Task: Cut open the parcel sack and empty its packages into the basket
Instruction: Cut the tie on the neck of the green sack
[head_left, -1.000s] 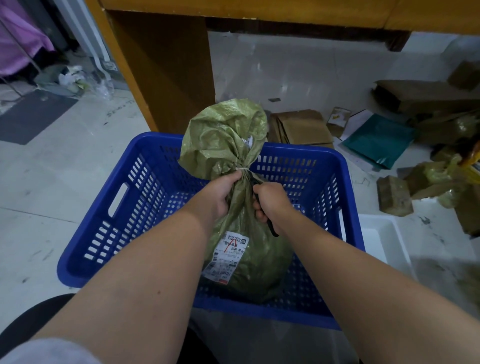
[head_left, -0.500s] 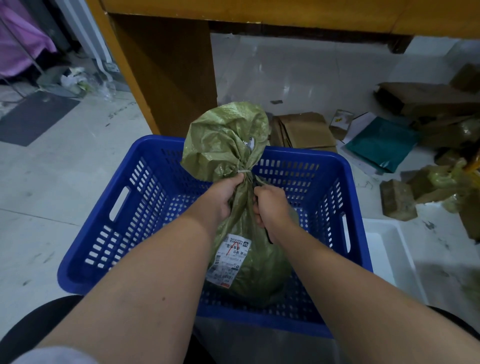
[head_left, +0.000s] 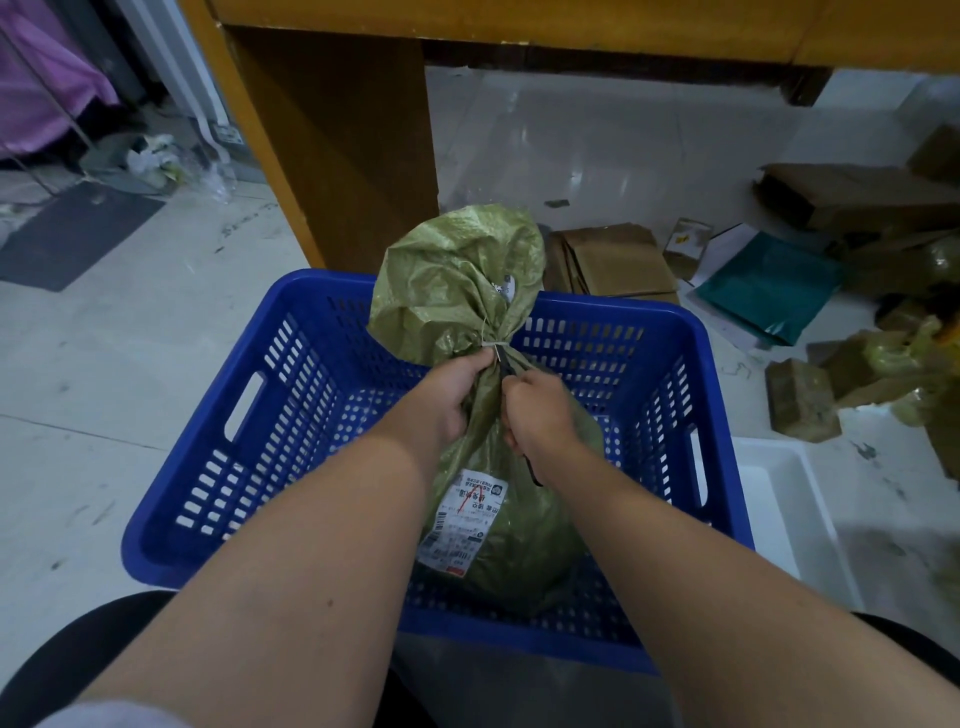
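A green woven parcel sack (head_left: 457, 280) stands upright in the blue slotted basket (head_left: 291, 395), its neck bound by a thin white tie (head_left: 492, 344). A white shipping label (head_left: 465, 519) is stuck on its front. My left hand (head_left: 452, 389) grips the sack's neck just below the tie. My right hand (head_left: 540, 415) holds a small black-handled cutting tool (head_left: 506, 364), whose tip touches the tie; its dark handle end sticks out below the fist.
A yellow wooden table leg (head_left: 332, 156) rises just behind the basket. Flattened cardboard (head_left: 618, 260), a teal mailer (head_left: 769, 286) and several brown parcels lie on the tiled floor to the right. A white tray (head_left: 779, 499) sits beside the basket's right wall.
My right hand has moved up from the sack's side to the neck, bringing the tool's tip to the white tie. The left hand keeps its grip.
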